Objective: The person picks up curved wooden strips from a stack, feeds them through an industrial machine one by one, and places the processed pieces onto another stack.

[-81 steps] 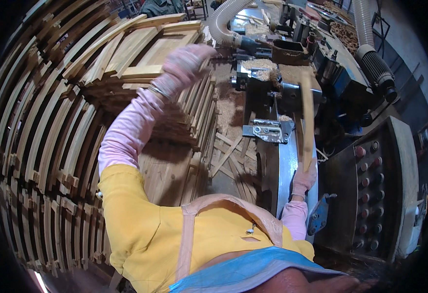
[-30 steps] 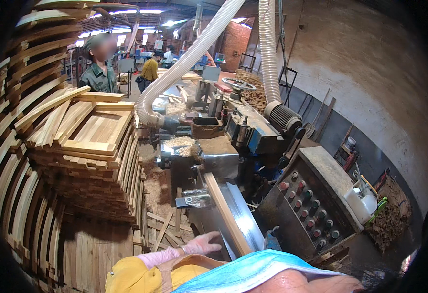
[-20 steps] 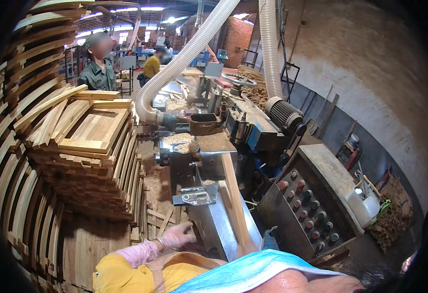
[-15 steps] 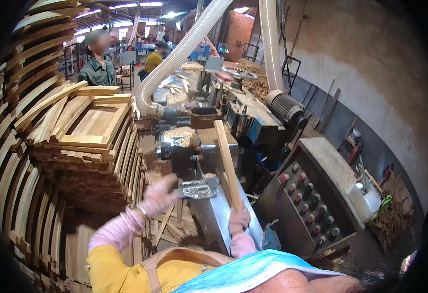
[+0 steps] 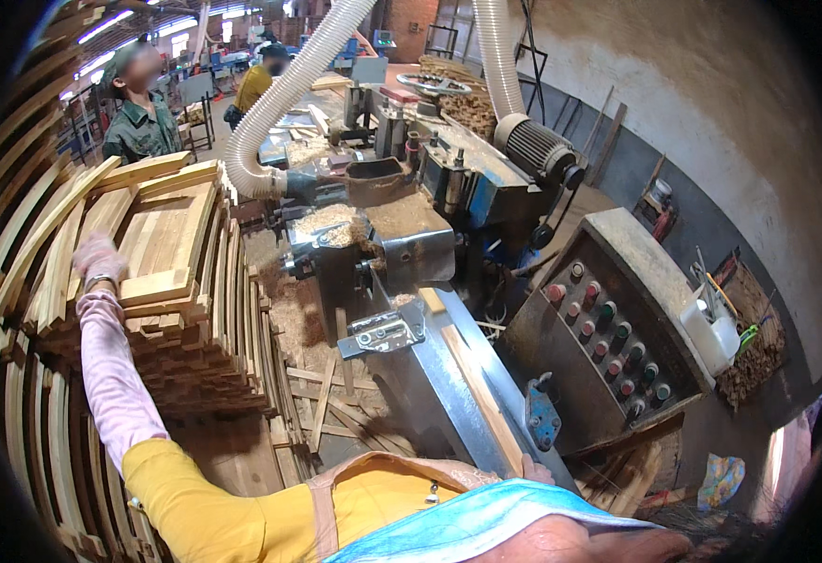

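My left arm stretches out to a tall stack of wooden strips (image 5: 162, 286). At its near left corner, my left hand (image 5: 99, 260) is over the ends of the top pieces; motion blur hides how its fingers are set. A long pale wooden strip (image 5: 475, 387) lies flat along the metal machine bed (image 5: 434, 371). Close to my body, my right hand (image 5: 535, 471) is at the strip's near end, mostly covered by the blue face mask (image 5: 486, 516). Beside the bed's left edge sits a metal guide bracket (image 5: 381, 332).
A control cabinet (image 5: 608, 328) with red and green buttons stands right of the bed. Ahead are a motor (image 5: 535, 145), a ribbed dust hose (image 5: 284, 103) and sawdust (image 5: 331, 223). Curved wood pieces (image 5: 31, 413) line the left. A co-worker (image 5: 139, 113) stands beyond the stack.
My left hand has moved from beside the bracket out to the stack. The strip in my right hand, raised at an angle before, now lies on the bed, and that hand is nearer my body.
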Action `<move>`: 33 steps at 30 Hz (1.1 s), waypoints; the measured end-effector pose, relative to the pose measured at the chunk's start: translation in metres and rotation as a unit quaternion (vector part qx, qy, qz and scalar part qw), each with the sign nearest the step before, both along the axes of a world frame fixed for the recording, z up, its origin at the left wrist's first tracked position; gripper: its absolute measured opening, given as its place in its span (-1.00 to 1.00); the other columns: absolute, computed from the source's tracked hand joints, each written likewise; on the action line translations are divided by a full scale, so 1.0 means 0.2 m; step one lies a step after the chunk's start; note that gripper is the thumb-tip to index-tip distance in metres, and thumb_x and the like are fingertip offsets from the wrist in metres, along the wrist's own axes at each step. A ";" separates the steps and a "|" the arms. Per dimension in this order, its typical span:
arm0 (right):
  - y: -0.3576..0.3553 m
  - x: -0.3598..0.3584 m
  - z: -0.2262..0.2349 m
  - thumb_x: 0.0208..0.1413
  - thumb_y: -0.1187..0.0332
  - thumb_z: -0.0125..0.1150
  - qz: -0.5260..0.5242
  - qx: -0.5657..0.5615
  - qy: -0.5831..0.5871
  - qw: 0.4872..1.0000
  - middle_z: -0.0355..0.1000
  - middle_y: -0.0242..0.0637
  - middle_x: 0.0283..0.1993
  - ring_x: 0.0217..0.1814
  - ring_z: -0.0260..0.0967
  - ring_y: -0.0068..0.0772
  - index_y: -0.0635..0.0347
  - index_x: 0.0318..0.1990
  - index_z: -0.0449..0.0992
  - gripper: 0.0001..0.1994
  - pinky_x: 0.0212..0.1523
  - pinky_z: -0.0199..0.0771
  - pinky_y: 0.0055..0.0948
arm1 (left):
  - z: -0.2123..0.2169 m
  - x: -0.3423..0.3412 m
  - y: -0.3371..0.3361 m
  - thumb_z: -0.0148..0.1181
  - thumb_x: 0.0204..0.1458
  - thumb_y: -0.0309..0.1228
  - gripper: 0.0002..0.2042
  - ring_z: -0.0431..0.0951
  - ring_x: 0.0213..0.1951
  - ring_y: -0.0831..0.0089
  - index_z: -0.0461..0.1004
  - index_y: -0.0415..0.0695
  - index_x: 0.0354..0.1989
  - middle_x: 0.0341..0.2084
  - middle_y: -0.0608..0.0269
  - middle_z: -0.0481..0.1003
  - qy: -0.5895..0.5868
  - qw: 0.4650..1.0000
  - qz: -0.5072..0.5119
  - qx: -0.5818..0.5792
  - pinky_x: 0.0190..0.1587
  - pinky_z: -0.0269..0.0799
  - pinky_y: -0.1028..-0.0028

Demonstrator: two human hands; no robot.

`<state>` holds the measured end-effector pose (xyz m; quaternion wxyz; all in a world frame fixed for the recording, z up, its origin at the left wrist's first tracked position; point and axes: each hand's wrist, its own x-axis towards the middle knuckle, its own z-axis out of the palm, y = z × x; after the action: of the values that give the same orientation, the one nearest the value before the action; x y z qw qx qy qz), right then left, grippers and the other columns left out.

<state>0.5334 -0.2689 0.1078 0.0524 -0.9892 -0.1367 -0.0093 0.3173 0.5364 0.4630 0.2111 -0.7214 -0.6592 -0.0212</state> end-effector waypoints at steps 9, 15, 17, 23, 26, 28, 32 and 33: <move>0.76 0.63 -0.14 -0.02 0.12 0.39 0.139 0.101 -0.202 0.964 0.53 -0.23 -0.07 -0.05 0.46 -0.02 0.01 0.05 0.55 -0.55 -0.04 0.46 0.01 | -0.23 -0.22 0.48 0.33 0.02 -0.47 -0.83 0.74 -0.10 0.09 0.69 -0.02 -0.20 -0.17 0.06 0.70 0.013 0.992 -0.009 0.124 -0.12 0.68 0.19; 1.19 0.98 -0.11 -0.05 0.16 0.41 0.196 0.110 -0.138 0.965 0.47 -0.18 -0.22 -0.10 0.45 -0.04 0.03 -0.13 0.48 -0.65 -0.09 0.47 -0.05 | 0.01 -0.42 -0.23 0.22 0.06 -0.49 -0.77 0.70 -0.10 -0.01 0.57 -0.09 -0.09 -0.19 -0.07 0.67 0.019 0.990 -0.094 0.101 -0.10 0.63 0.08; 1.33 1.00 -0.03 -0.04 0.12 0.40 0.240 0.115 -0.170 0.949 0.47 -0.15 -0.20 -0.09 0.45 0.00 0.02 -0.14 0.48 -0.65 -0.08 0.45 0.00 | 0.19 -0.48 -0.76 0.31 -0.01 -0.47 -0.58 0.68 -0.06 -0.02 0.49 0.04 0.09 -0.14 0.00 0.66 -0.039 0.997 -0.053 0.033 -0.04 0.62 0.10; 1.90 0.97 0.38 -0.02 0.11 0.53 0.387 0.404 0.014 0.829 0.48 0.04 0.24 0.33 0.37 0.14 0.15 0.34 0.43 -0.25 0.30 0.38 -0.06 | 0.11 -0.57 -1.21 0.31 -0.15 -0.57 -0.58 0.61 -0.14 -0.03 0.45 -0.04 -0.04 -0.21 0.06 0.59 -0.014 0.940 -0.327 0.099 -0.07 0.55 0.10; 1.97 0.59 0.89 -0.08 0.10 0.57 0.568 0.367 -0.220 0.703 0.37 -0.01 0.36 0.44 0.26 0.12 0.08 0.38 0.39 -0.18 0.40 0.26 0.00 | 0.02 -0.35 -1.21 0.22 -0.02 -0.48 -0.66 0.62 -0.07 0.13 0.48 -0.08 -0.01 -0.04 0.12 0.56 0.043 0.884 -0.446 0.130 -0.04 0.56 0.20; 1.88 0.55 0.99 -0.11 0.08 0.58 0.589 0.316 -0.246 0.702 0.34 -0.03 0.39 0.44 0.26 0.11 0.05 0.40 0.37 -0.15 0.39 0.28 0.01 | -0.03 -0.17 -1.19 0.19 0.05 -0.36 -0.69 0.56 0.04 0.23 0.47 -0.04 0.00 0.03 0.20 0.53 0.071 0.803 -0.565 0.177 0.06 0.50 0.24; 1.68 0.61 0.75 -0.15 0.09 0.50 0.583 0.239 -0.184 0.754 0.43 -0.05 0.29 0.24 0.42 0.07 0.04 0.33 0.40 -0.20 0.20 0.44 0.03 | -0.20 0.16 -1.21 0.19 0.09 -0.32 -0.69 0.50 0.10 0.37 0.47 0.05 0.03 0.05 0.31 0.49 0.165 0.722 -0.651 0.163 0.09 0.47 0.33; 1.59 0.60 0.74 -0.15 0.19 0.45 0.587 0.243 -0.111 0.764 0.51 -0.05 0.13 0.05 0.50 0.09 0.09 0.31 0.42 -0.24 0.05 0.51 0.05 | -0.22 0.24 -1.25 0.21 0.07 -0.33 -0.68 0.51 0.07 0.37 0.46 0.04 0.03 0.06 0.31 0.49 0.161 0.683 -0.698 0.145 0.03 0.47 0.33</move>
<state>0.6535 0.0488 0.2551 0.2710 -0.6615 -0.6890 -0.1192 0.3650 0.2872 0.4191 0.3397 -0.9255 0.0899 -0.1414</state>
